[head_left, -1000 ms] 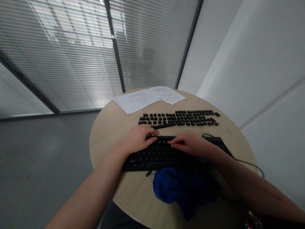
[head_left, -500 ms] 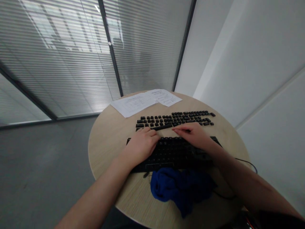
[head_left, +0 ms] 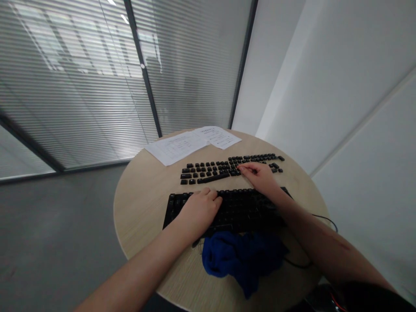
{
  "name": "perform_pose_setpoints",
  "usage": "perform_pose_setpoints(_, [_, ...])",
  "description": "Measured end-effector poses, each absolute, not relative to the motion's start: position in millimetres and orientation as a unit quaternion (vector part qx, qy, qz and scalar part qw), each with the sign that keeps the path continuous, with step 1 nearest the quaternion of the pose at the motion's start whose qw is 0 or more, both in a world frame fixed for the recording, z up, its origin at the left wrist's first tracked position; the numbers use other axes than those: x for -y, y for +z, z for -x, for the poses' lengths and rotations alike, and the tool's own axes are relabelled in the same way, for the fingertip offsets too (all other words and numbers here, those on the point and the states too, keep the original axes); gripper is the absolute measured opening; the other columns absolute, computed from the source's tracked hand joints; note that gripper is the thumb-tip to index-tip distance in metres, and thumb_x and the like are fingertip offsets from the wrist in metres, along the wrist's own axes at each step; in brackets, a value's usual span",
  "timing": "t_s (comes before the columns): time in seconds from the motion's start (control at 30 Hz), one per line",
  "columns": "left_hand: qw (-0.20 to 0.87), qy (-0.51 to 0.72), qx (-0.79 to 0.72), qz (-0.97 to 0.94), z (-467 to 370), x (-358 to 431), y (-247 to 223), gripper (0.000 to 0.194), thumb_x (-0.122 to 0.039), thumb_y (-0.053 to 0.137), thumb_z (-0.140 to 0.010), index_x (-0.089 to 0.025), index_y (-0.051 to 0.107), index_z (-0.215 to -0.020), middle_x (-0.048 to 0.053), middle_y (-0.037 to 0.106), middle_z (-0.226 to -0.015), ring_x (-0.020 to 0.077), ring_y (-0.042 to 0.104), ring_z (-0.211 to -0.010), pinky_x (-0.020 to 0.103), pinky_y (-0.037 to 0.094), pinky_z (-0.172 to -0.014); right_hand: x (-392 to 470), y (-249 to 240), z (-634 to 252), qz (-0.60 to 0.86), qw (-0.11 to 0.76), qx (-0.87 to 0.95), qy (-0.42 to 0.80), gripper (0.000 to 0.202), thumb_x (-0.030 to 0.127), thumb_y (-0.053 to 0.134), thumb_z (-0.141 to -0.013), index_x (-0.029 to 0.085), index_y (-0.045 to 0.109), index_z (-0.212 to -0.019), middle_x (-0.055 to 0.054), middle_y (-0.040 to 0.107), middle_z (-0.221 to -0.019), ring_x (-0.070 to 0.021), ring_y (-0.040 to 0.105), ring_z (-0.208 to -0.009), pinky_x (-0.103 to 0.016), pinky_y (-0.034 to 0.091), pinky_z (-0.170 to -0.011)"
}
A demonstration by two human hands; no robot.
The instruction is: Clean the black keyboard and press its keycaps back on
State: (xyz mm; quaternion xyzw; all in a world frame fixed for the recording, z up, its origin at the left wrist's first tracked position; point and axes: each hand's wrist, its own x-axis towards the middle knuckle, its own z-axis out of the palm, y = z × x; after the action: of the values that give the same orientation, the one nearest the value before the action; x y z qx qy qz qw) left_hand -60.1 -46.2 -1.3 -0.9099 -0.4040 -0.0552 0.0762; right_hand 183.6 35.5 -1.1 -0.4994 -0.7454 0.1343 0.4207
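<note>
My left hand (head_left: 202,210) rests over the upper middle of a black keyboard (head_left: 238,208), its fingers curled down and together near the top row. Whatever lies under those fingertips is hidden. Beyond the keyboard, loose black keycaps (head_left: 212,175) are laid out in rows on the table. My right hand (head_left: 260,175) reaches over the keyboard's far edge with thumb and fingers pinched together at the middle of these keycaps. Whether a keycap is in the pinch is too small to tell. The long spacebar cap (head_left: 215,178) lies in the nearest row.
A crumpled blue cloth (head_left: 240,260) lies against the keyboard's near edge. Printed papers (head_left: 182,146) lie at the far side of the round wooden table (head_left: 139,208). A black cable (head_left: 326,218) curves off to the right. A blinds-covered glass partition (head_left: 191,65) stands behind.
My right hand has moved from the gap before the keycaps to over them, still pinched. My left hand has shifted right along the keyboard, uncovering its left end. The view has turned slightly.
</note>
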Motion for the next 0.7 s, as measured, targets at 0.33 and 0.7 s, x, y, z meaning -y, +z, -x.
perform_pose_setpoints(0.33, [0.063,-0.054,0.405,0.911,55.7,45.6,-7.0,0.016,-0.008,0.057,-0.092,-0.014,0.07,-0.101,0.013,0.069,-0.095,0.0258,0.064,-0.09,0.034,0.054,-0.065,-109.3,28.1,-191.7,0.528,0.207,0.822,0.054,0.028,0.033,0.06,-0.091,0.021,0.08,-0.106,-0.004,0.075,-0.081,-0.0179,0.064,-0.072,-0.031,0.049,-0.072])
perform_pose_setpoints(0.7, [0.041,-0.078,0.397,0.913,56.7,45.8,-8.2,0.016,-0.011,0.056,-0.093,-0.013,0.071,-0.099,0.014,0.07,-0.098,0.0274,0.064,-0.09,0.039,0.053,-0.07,-201.0,12.6,-169.5,0.527,0.073,0.845,0.055,0.018,0.013,0.071,-0.082,0.014,0.08,-0.097,-0.008,0.079,-0.096,-0.017,0.069,-0.085,-0.027,0.051,-0.08])
